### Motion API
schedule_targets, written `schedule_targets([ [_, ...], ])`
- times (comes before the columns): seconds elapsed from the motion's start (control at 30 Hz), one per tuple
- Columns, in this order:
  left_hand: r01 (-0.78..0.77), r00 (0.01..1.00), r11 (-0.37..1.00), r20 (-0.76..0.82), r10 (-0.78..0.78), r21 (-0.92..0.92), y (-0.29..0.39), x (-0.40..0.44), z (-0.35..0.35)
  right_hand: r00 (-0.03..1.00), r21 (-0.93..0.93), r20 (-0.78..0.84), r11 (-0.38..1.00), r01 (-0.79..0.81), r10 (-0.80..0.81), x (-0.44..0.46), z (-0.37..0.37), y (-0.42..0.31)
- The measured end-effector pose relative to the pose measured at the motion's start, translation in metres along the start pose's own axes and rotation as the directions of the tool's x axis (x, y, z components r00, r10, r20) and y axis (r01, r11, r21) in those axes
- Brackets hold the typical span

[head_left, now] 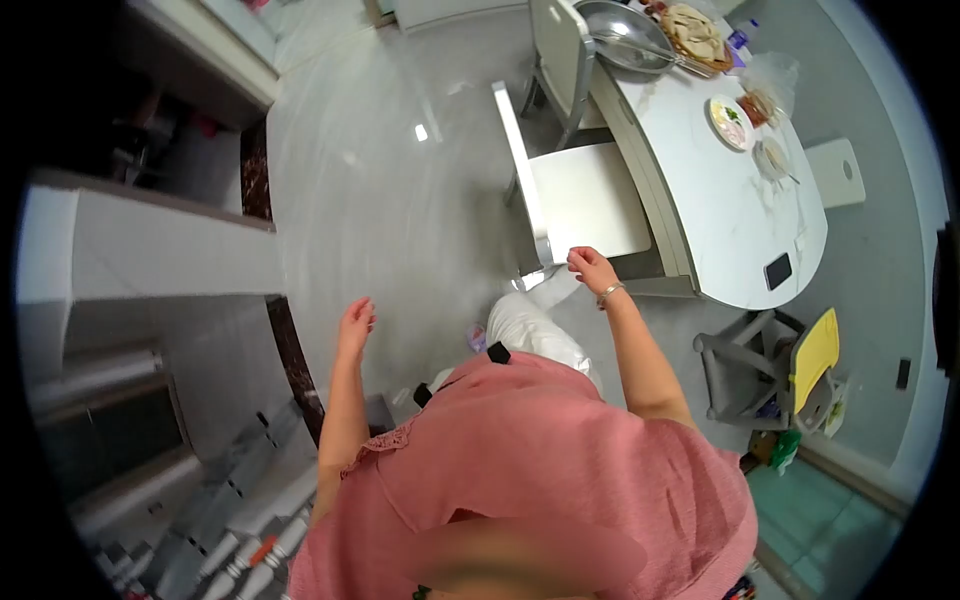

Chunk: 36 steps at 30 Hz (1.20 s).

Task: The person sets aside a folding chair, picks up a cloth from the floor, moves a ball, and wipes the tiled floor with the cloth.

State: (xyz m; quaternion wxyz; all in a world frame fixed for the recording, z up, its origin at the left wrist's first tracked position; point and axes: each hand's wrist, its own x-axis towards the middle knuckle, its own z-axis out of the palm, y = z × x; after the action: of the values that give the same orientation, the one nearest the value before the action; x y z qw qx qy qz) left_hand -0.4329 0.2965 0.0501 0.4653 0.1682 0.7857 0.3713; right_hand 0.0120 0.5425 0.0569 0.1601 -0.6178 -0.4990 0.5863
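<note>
My left hand (357, 326) hangs over the floor at my left side. Its fingers are loosely bent and apart, with nothing seen in them. My right hand (593, 272), with a bracelet at the wrist, is in front of the near corner of the white chair (588, 200). The fingers of that hand are curled together at the tips; whether something small is between them I cannot make out. From this angle I cannot tell whether the hand touches the chair.
Right of the chair stands a white marble-look table (700, 210) bearing a metal bowl (625, 38), a food basket (695, 35), a plate (731, 123) and a phone (778, 271). A grey and yellow folding chair (770, 370) stands by the wall. Shiny floor (400, 200) extends ahead.
</note>
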Motion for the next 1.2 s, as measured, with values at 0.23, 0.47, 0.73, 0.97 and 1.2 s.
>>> schedule_targets([
  [0.23, -0.272, 0.919, 0.959, 0.316, 0.234, 0.080, 0.144, 0.092, 0.081, 0.981, 0.174, 0.045, 0.969, 0.177, -0.188, -0.002, 0.047, -0.070],
  [0.47, -0.805, 0.567, 0.568, 0.507, 0.650, 0.172, 0.314, 0.118, 0.133, 0.973, 0.136, 0.066, 0.968, 0.211, -0.221, 0.010, 0.060, -0.060],
  [0.73, -0.798, 0.457, 0.601, 0.681, 0.572, 0.031, 0.402, 0.216, 0.226, 0.967, 0.628, -0.255, 0.764, 0.152, 0.018, -0.013, 0.078, -0.021],
  [0.97, -0.220, 0.668, 0.859, 0.713, -0.213, 0.463, 0.414, 0.307, 0.277, 0.649, 0.880, -0.335, 0.473, -0.043, 0.683, -0.061, 0.179, 0.029],
  [1.2, 0.071, 0.280, 0.727, 0.686, -0.671, 0.683, 0.392, 0.328, 0.301, 0.824, 0.925, -0.379, 0.154, 0.346, 0.421, 0.010, 0.253, -0.150],
])
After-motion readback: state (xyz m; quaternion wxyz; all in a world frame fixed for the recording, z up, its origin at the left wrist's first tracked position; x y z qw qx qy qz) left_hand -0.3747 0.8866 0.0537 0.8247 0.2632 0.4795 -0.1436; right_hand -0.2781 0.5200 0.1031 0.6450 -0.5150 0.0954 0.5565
